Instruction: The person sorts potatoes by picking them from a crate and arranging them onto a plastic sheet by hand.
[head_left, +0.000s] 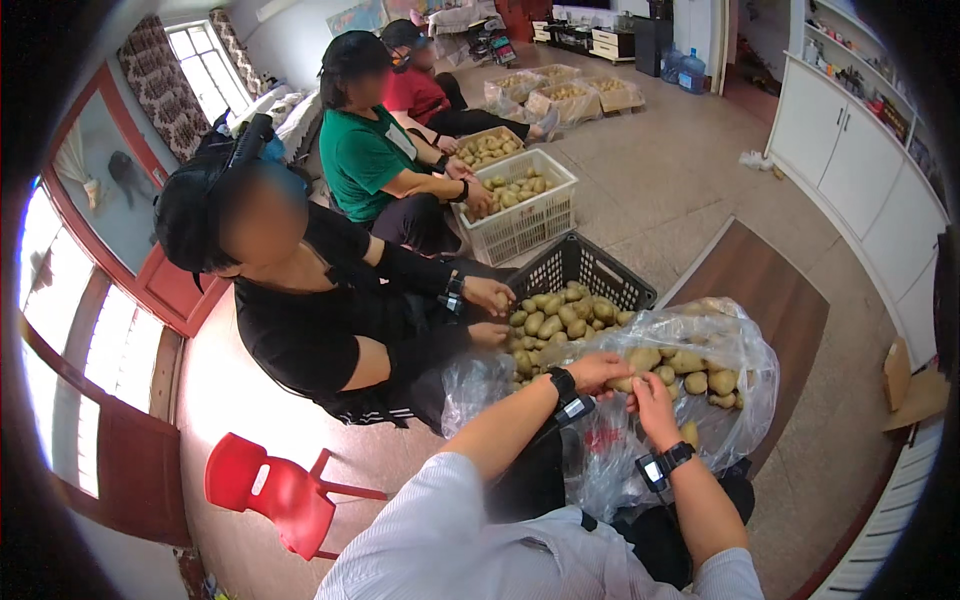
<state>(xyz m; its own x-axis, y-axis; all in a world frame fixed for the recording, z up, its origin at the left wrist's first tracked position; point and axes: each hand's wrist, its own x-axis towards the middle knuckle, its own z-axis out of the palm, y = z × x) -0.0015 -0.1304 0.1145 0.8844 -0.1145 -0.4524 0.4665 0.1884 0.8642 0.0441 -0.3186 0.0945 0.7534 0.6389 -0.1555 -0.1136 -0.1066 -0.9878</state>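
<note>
A potato (621, 384) is held between my two hands, over a clear plastic bag (759, 360) of potatoes in front of me. My left hand (598, 373) grips one end of it. The fingers of my right hand (654, 409) close on its other end. More potatoes (721, 381) lie inside the open bag, just beyond my hands. Each of my wrists carries a black strap with a small device. To the left, a black plastic crate (616, 276) holds many potatoes (576, 315), partly covered by the plastic.
A person (300, 300) in black sits left, hands at the black crate. Others sit beyond, near a white crate (517, 232) and boxes of potatoes (562, 94). A red plastic chair (277, 495) stands at lower left. A brown board (757, 292) lies right; white cabinets (847, 150) line the wall.
</note>
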